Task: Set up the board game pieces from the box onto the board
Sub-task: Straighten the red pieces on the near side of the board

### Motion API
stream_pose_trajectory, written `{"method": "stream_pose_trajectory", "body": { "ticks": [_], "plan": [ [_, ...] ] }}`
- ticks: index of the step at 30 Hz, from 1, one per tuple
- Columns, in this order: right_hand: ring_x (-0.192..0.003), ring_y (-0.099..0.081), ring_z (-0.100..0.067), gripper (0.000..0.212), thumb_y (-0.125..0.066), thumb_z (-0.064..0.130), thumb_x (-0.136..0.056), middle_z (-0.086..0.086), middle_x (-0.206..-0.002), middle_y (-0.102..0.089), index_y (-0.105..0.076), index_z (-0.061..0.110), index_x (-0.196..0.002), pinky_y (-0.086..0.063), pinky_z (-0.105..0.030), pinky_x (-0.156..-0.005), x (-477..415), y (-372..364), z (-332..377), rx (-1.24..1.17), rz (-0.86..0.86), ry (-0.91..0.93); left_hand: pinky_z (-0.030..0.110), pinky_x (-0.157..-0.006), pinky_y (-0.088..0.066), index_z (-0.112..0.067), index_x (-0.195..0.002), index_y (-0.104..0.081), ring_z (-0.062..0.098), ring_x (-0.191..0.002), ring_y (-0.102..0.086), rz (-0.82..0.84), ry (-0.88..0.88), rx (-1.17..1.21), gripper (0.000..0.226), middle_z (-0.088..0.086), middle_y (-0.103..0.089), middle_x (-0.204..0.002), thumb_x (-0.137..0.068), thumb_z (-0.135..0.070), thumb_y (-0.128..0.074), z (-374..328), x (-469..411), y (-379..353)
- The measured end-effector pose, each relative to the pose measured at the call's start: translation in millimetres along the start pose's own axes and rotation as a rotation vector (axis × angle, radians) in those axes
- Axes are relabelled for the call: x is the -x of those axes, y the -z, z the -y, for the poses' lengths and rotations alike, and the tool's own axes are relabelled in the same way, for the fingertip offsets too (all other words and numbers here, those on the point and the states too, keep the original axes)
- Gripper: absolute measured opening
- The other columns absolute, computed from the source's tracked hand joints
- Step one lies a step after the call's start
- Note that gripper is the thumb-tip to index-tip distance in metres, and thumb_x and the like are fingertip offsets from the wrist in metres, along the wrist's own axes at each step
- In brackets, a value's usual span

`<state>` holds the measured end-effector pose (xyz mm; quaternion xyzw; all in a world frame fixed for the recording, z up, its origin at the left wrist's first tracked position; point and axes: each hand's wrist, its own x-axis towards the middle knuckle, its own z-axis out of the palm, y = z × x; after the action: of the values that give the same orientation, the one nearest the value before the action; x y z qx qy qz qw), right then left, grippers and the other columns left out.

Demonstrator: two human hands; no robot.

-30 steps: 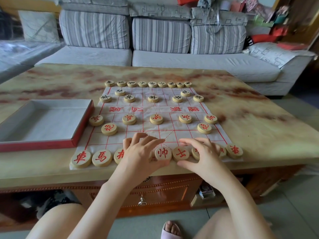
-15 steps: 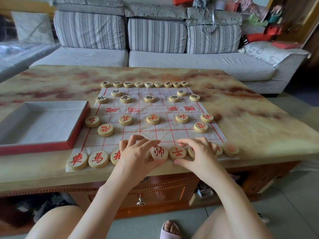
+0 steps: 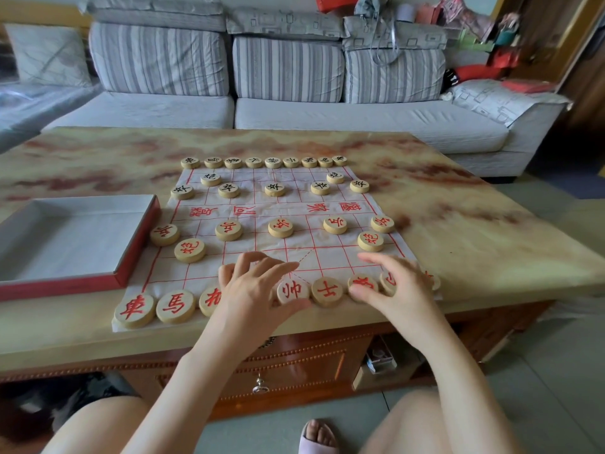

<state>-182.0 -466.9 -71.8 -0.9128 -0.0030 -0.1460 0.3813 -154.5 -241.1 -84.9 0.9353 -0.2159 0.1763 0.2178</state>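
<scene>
Near row of the board is squared under spread left hand and right hand; even spacing seems needed.

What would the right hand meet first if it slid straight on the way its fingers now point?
Most likely the red soldier piece second from the right in its row; the right hand points forward-left over bare board, though the angle is uncertain.

Pale matt wooden pieces, creased cloth board (thin), glossy marbled tabletop, cardboard box
</scene>
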Motion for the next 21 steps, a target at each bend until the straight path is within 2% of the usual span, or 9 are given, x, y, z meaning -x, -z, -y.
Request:
{"method": "stream_pose_trajectory", "body": {
  "ticks": [5,8,10,13,17,21],
  "plan": [
    [-0.118,-0.043,-0.016,0.037,-0.071,0.025,-0.080,0.010,-0.110,-0.052,-0.061,0.034,-0.115,-0.035,-0.038,-0.103,9,25,-24,0.000,-0.066,-0.098,0.024,-0.083,-0.015,-0.034,-0.113,-0.062,0.014,-0.113,-0.046,-0.001,-0.048,0.044,0.039,-0.018,-0.063,-0.110,-0.076,-0.048,-0.063,-17,-14,-3],
    [-0.116,-0.043,-0.019,0.034,-0.068,0.019,-0.082,0.008,-0.106,-0.055,-0.062,0.030,-0.113,-0.037,-0.035,-0.101,12,31,-33,0.021,-0.112,-0.102,0.026,-0.094,-0.030,-0.033,-0.114,-0.061,0.009,-0.111,-0.046,0.071,-0.073,0.173,0.036,-0.016,-0.062,-0.112,-0.080,-0.042,-0.062,-33,-24,-8],
    [-0.113,-0.043,-0.020,0.033,-0.070,0.019,-0.081,0.014,-0.098,-0.054,-0.064,0.026,-0.113,-0.040,-0.036,-0.098,11,33,-34,0.024,-0.147,-0.105,0.030,-0.098,-0.037,-0.031,-0.118,-0.059,0.008,-0.112,-0.046,0.132,-0.108,0.215,0.038,-0.014,-0.061,-0.116,-0.081,-0.039,-0.062,-41,-31,-11],
    [-0.109,-0.042,-0.018,0.033,-0.072,0.026,-0.079,0.022,-0.091,-0.050,-0.065,0.027,-0.111,-0.040,-0.043,-0.096,10,34,-34,0.072,-0.168,-0.102,0.026,-0.101,-0.029,-0.033,-0.126,-0.052,0.008,-0.119,-0.039,0.175,-0.220,0.143,0.047,-0.014,-0.056,-0.126,-0.081,-0.044,-0.060,-53,-44,-18],
    [-0.105,-0.038,-0.016,0.033,-0.072,0.037,-0.075,0.017,-0.097,-0.059,-0.066,0.028,-0.106,-0.036,-0.043,-0.096,5,29,-32,0.129,-0.138,-0.077,0.018,-0.090,-0.014,-0.035,-0.128,-0.049,0.004,-0.122,-0.034,0.221,-0.288,0.120,0.046,-0.018,-0.054,-0.128,-0.084,-0.044,-0.055,-57,-55,-29],
    [-0.107,-0.036,-0.014,0.032,-0.075,0.039,-0.071,0.021,-0.098,-0.057,-0.065,0.031,-0.100,-0.032,-0.041,-0.095,0,26,-29,0.203,-0.097,-0.073,0.017,-0.088,-0.013,-0.036,-0.126,-0.052,0.001,-0.119,-0.035,0.249,-0.317,0.129,0.042,-0.023,-0.055,-0.125,-0.084,-0.042,-0.054,-50,-55,-36]
  ]
}}
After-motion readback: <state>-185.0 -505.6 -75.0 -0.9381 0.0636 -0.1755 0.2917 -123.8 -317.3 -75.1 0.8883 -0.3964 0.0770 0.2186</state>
